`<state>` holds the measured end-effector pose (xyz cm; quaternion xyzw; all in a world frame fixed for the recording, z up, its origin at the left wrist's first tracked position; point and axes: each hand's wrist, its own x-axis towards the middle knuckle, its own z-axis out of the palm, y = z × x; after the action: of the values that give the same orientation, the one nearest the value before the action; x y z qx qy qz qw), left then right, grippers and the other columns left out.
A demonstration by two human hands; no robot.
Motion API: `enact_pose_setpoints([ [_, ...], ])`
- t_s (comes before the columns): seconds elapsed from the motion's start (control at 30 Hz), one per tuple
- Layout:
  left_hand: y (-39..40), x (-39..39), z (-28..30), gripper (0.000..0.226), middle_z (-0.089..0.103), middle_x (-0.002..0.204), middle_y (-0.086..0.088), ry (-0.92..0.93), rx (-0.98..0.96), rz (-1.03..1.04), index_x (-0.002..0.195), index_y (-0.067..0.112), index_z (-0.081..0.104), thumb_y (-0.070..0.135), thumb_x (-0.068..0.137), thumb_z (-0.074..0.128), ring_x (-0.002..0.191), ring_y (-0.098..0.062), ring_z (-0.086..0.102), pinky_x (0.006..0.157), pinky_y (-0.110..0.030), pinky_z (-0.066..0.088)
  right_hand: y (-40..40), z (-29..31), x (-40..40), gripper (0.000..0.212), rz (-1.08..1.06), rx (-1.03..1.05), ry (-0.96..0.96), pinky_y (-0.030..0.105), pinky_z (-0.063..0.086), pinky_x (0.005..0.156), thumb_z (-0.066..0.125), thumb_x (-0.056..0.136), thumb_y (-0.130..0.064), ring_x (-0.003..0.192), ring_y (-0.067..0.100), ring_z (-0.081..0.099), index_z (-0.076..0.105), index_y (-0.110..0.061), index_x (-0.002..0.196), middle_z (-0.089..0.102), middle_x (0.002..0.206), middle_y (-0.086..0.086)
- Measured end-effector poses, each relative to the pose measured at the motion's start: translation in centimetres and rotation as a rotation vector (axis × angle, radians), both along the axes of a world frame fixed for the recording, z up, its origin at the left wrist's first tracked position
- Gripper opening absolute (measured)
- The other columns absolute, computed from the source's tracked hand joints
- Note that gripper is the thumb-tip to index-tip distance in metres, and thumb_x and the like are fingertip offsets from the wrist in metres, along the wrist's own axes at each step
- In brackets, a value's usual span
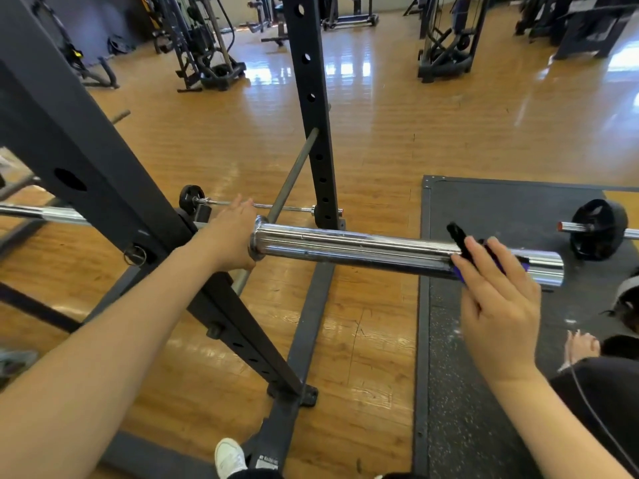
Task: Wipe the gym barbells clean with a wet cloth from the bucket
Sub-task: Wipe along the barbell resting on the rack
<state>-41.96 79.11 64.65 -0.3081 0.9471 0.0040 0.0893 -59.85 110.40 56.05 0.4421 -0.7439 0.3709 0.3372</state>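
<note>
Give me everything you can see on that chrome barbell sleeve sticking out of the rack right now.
The barbell sleeve is a thick, shiny chrome cylinder with scuffs and streaks, lying roughly level and projecting rightward from the rack over the floor and black mat. A flared collar sits at its inner end and its outer end is flat. It carries no plates. The left hand rests against the collar end. The right hand presses a dark blue-and-black cloth onto the sleeve near its outer end.

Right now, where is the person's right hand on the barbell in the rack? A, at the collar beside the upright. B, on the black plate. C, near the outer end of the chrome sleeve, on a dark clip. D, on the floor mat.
C: the right hand rests on a dark clip near the outer end of the chrome sleeve.
</note>
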Motion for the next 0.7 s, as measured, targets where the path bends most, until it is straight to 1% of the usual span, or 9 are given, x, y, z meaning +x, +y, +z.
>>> enact_pose_setpoints([
  [0.1, 0.2, 0.0, -0.1, 0.086, 0.018, 0.154, -0.012, 0.000, 0.004, 0.012, 0.143, 0.006, 0.027, 0.028, 0.075, 0.076, 0.144, -0.027, 0.006, 0.116, -0.041, 0.020, 0.5, -1.4, -0.8, 0.031, -0.061, 0.066, 0.011, 0.046, 0.037, 0.090, 0.038, 0.100, -0.013, 0.122, 0.027, 0.047, 0.066, -0.006, 0.113, 0.058, 0.125, 0.009],
  [0.17, 0.4, 0.1, -0.1, 0.088, 0.009, 0.157, -0.011, 0.014, 0.027, 0.026, 0.145, 0.004, 0.021, 0.026, 0.078, 0.073, 0.146, -0.026, -0.001, 0.117, -0.040, 0.016, 1.5, -2.6, -0.2, 0.030, -0.075, 0.095, 0.016, 0.046, 0.037, 0.089, 0.043, 0.094, -0.007, 0.121, 0.027, 0.046, 0.068, -0.005, 0.110, 0.055, 0.127, 0.006],
  [0.23, 0.2, -0.1, 0.1, 0.086, 0.010, 0.157, -0.011, -0.017, 0.029, 0.017, 0.144, 0.005, 0.024, 0.028, 0.077, 0.074, 0.146, -0.026, 0.001, 0.117, -0.041, 0.018, 2.0, -2.3, 0.3, 0.030, -0.072, 0.094, -0.001, 0.044, 0.036, 0.091, 0.044, 0.093, -0.007, 0.120, 0.026, 0.047, 0.070, -0.004, 0.106, 0.054, 0.125, 0.004],
  [0.3, 0.0, -0.1, 0.2, 0.087, 0.014, 0.155, -0.013, -0.050, -0.064, -0.009, 0.144, 0.007, 0.027, 0.036, 0.076, 0.073, 0.145, -0.028, 0.006, 0.116, -0.044, 0.021, 1.7, -0.9, 0.0, 0.031, -0.068, 0.046, -0.011, 0.042, 0.035, 0.092, 0.040, 0.098, -0.010, 0.119, 0.026, 0.048, 0.070, -0.003, 0.105, 0.056, 0.123, 0.005],
  [0.33, 0.2, 0.1, 0.0, 0.093, 0.012, 0.156, -0.014, -0.050, -0.152, -0.023, 0.146, 0.007, 0.023, 0.041, 0.076, 0.072, 0.145, -0.029, 0.006, 0.116, -0.045, 0.018, 1.4, -0.2, -0.6, 0.030, -0.077, 0.034, -0.011, 0.042, 0.035, 0.093, 0.042, 0.097, -0.009, 0.120, 0.026, 0.047, 0.070, -0.002, 0.106, 0.056, 0.123, 0.005],
  [0.4, 1.0, 1.4, -1.2, 0.103, 0.010, 0.157, -0.016, 0.049, -0.334, -0.053, 0.149, 0.003, 0.015, 0.042, 0.074, 0.075, 0.145, -0.031, 0.006, 0.116, -0.045, 0.012, 1.0, 0.6, -1.8, 0.027, -0.101, 0.044, -0.006, 0.044, 0.034, 0.093, 0.049, 0.091, -0.003, 0.122, 0.027, 0.045, 0.069, -0.003, 0.109, 0.058, 0.125, 0.008],
  [0.53, 2.1, 2.9, -4.0, 0.097, 0.033, 0.148, -0.022, 0.277, -0.408, -0.076, 0.140, -0.006, 0.033, 0.024, 0.064, 0.086, 0.139, -0.035, 0.026, 0.112, -0.047, 0.017, 1.4, -1.3, -1.2, 0.030, -0.105, 0.092, 0.016, 0.046, 0.035, 0.090, 0.048, 0.091, -0.005, 0.123, 0.026, 0.045, 0.063, -0.007, 0.117, 0.061, 0.123, 0.010],
  [0.63, 1.5, 2.3, -4.4, 0.086, 0.040, 0.143, -0.024, 0.323, -0.368, -0.054, 0.132, -0.008, 0.042, 0.015, 0.062, 0.087, 0.137, -0.037, 0.031, 0.112, -0.048, 0.017, 1.7, -1.4, -0.6, 0.029, -0.073, 0.087, 0.004, 0.044, 0.035, 0.089, 0.041, 0.098, -0.009, 0.121, 0.026, 0.046, 0.066, -0.006, 0.113, 0.063, 0.121, 0.012],
  [0.7, 1.2, 2.0, -4.1, 0.081, 0.038, 0.145, -0.022, 0.311, -0.332, -0.058, 0.132, -0.005, 0.043, 0.015, 0.065, 0.085, 0.139, -0.037, 0.028, 0.114, -0.046, 0.014, 0.7, 0.0, -0.9, 0.034, -0.059, 0.072, -0.005, 0.042, 0.035, 0.090, 0.037, 0.101, -0.011, 0.120, 0.027, 0.046, 0.069, -0.003, 0.108, 0.062, 0.121, 0.011],
])
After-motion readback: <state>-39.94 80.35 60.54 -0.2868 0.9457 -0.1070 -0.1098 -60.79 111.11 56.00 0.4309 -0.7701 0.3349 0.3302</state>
